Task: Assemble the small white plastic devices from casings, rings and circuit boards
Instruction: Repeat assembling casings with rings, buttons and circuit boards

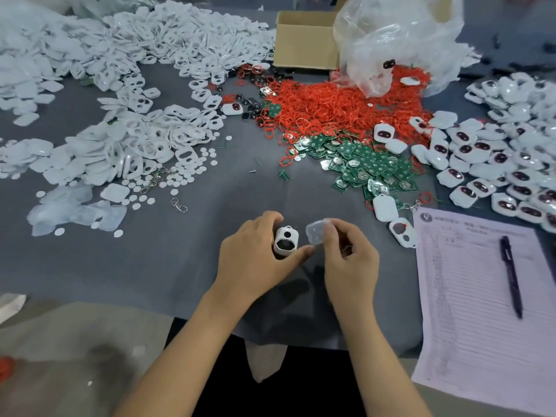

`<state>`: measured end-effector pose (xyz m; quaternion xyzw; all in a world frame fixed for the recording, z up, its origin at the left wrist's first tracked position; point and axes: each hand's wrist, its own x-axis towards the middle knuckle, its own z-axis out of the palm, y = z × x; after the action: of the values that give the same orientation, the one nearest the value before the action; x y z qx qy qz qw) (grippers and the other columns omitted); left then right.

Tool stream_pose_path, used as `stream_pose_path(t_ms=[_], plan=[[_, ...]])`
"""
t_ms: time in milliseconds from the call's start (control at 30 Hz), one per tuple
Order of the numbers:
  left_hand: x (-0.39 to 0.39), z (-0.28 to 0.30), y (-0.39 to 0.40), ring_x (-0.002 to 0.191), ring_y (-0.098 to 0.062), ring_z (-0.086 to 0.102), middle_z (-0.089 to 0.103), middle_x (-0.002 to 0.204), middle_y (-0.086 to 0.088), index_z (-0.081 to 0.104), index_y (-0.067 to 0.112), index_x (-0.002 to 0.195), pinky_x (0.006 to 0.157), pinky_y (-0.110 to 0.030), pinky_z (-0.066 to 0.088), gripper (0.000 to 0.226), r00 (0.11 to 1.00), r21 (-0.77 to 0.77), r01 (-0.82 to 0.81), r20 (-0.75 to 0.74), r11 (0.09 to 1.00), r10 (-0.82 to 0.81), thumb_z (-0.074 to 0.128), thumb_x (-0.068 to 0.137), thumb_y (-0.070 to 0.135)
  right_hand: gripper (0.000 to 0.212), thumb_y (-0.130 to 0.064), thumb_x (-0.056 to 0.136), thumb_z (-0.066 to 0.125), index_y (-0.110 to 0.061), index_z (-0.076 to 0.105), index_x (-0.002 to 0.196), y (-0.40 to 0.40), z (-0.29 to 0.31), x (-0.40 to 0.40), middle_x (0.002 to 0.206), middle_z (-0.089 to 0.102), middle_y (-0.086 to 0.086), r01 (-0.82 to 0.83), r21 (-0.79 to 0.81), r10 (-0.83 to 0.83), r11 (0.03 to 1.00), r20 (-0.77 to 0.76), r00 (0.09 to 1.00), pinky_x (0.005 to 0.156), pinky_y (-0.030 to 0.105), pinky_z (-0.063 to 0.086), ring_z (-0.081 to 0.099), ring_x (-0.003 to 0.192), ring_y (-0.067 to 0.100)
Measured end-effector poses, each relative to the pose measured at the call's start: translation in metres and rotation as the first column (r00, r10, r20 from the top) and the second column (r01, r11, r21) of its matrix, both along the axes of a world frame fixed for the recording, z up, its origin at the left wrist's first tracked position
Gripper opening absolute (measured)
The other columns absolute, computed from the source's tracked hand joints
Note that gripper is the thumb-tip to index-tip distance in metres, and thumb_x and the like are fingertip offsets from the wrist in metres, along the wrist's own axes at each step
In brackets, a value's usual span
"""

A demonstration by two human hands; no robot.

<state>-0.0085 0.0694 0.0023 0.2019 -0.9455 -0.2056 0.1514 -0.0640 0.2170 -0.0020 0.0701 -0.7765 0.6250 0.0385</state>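
My left hand (252, 254) grips a small white casing (285, 240) with two openings, thumb below and fingers curled over its top. Just to its right, my right hand (346, 254) pinches a translucent white pad (316, 233) between thumb and fingers. Both hands hover over the grey cloth near the table's front edge. A heap of red rings (337, 106) lies beyond, with green circuit boards (361, 164) in front of it. White casing parts (144, 136) are piled at the left.
Finished white devices (496, 164) crowd the right side. A printed form (481, 299) with a dark pen (511, 275) lies at the right front. A cardboard box (304, 40) and a clear plastic bag (397, 40) stand at the back. Metal clasps (179, 204) and white discs (186, 173) are scattered left of centre.
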Motion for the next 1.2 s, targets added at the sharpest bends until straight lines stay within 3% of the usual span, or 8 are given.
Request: stream_pose_path(t_ms=[100,167,300,567,800,900,1033,1200], plan=[[0.019,-0.006,-0.012,0.099,-0.004,0.053,0.05,0.108,0.025,0.05,0.035,0.125,0.077,-0.017,0.041,0.052,0.987,0.205,0.114,-0.131,0.972,-0.089,0.058,0.083,0.065,0.013,-0.019,0.101,0.066,-0.022,0.077,0.106,-0.001,0.001,0.001,0.1,0.075,-0.009,0.023,-0.009,-0.023,1.0,-0.038,0.999,0.082,0.025,0.052,0.069,0.093,0.012],[0.029,-0.006,-0.021,0.114,-0.007,0.047,0.044,0.116,0.019,0.047,0.03,0.13,0.091,-0.011,0.037,0.047,0.969,0.334,0.228,-0.169,0.915,-0.18,0.052,0.085,0.041,0.013,-0.015,0.1,0.067,-0.019,0.077,0.108,-0.002,0.001,0.001,0.099,0.075,-0.006,0.037,-0.011,-0.038,0.999,-0.054,0.998,0.08,0.024,0.051,0.068,0.089,0.013],[0.035,-0.007,-0.034,0.122,0.003,0.043,0.039,0.127,0.01,0.046,0.021,0.14,0.097,-0.002,0.03,0.048,0.965,0.372,0.253,-0.158,0.893,-0.208,0.051,0.094,0.006,0.004,-0.017,0.096,0.072,-0.021,0.074,0.095,-0.004,0.001,0.003,0.077,0.067,-0.011,0.049,0.008,-0.049,0.999,-0.051,0.998,0.067,0.017,0.043,0.052,0.067,0.007],[0.03,-0.013,-0.037,0.098,-0.006,0.061,0.063,0.102,0.016,0.061,0.024,0.13,0.084,-0.007,0.042,0.034,0.96,0.426,0.144,-0.279,0.893,-0.022,0.063,0.098,0.012,0.017,-0.028,0.095,0.075,-0.038,0.064,0.087,-0.01,0.004,0.009,0.079,0.066,-0.011,0.133,0.075,-0.117,0.988,-0.179,0.977,0.069,0.014,0.042,0.059,0.074,0.015],[0.029,-0.008,-0.046,0.052,-0.007,0.062,0.07,0.077,0.011,0.071,0.023,0.114,0.056,-0.017,0.048,0.014,0.936,0.684,0.075,-0.299,0.725,0.185,0.062,0.104,0.022,0.017,-0.015,0.096,0.074,-0.031,0.071,0.09,-0.004,0.003,0.002,0.079,0.073,-0.015,-0.07,0.028,0.071,0.997,-0.061,0.996,0.069,0.012,0.046,0.062,0.07,0.0],[0.028,-0.007,-0.048,0.062,-0.01,0.069,0.073,0.098,0.003,0.068,0.018,0.124,0.055,-0.021,0.052,0.02,0.932,0.738,0.12,-0.314,0.664,0.18,0.06,0.105,0.018,0.015,-0.015,0.096,0.074,-0.027,0.07,0.087,-0.006,0.004,0.004,0.075,0.073,-0.014,-0.086,-0.007,0.085,0.996,-0.051,0.995,0.066,0.01,0.044,0.059,0.066,-0.002],[0.029,-0.01,-0.051,0.09,-0.016,0.077,0.073,0.118,0.004,0.057,0.015,0.138,0.075,-0.021,0.058,0.036,0.927,0.818,0.218,-0.344,0.533,0.148,0.06,0.104,0.006,0.014,-0.021,0.099,0.071,-0.027,0.065,0.087,-0.006,0.003,0.005,0.08,0.077,-0.008,-0.077,-0.027,0.076,0.997,-0.035,0.996,0.064,0.013,0.046,0.06,0.064,0.004],[0.027,-0.017,-0.055,0.104,-0.021,0.076,0.069,0.13,0.011,0.051,0.021,0.143,0.088,-0.025,0.059,0.049,0.925,0.853,0.286,-0.365,0.437,0.107,0.063,0.098,0.005,0.015,-0.029,0.097,0.07,-0.034,0.062,0.086,-0.008,0.002,0.005,0.079,0.066,-0.01,0.067,0.092,-0.056,0.994,-0.115,0.992,0.066,0.013,0.042,0.056,0.067,0.006]])
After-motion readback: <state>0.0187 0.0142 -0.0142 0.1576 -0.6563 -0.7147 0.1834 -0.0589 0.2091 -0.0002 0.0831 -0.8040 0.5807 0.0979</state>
